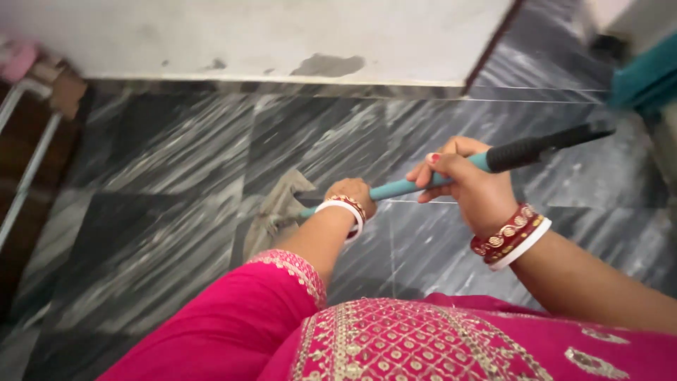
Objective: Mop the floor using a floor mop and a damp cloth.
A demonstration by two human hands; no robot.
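A mop with a teal pole [395, 188] and a black grip end [543, 147] slants across the view. My right hand [469, 183] is closed around the pole just below the black grip. My left hand [350, 195] grips the pole lower down, near the mop head. The flat grey-beige mop head [276, 212] rests on the dark streaked marble floor [162, 183]. Both wrists wear red and white bangles, and a pink embroidered garment fills the bottom of the view.
A pale wall [282, 35] with a stained patch runs along the far side of the floor. At the left stand a metal-framed piece of furniture [28, 162] and pink items. A teal object [645, 77] sits at the upper right.
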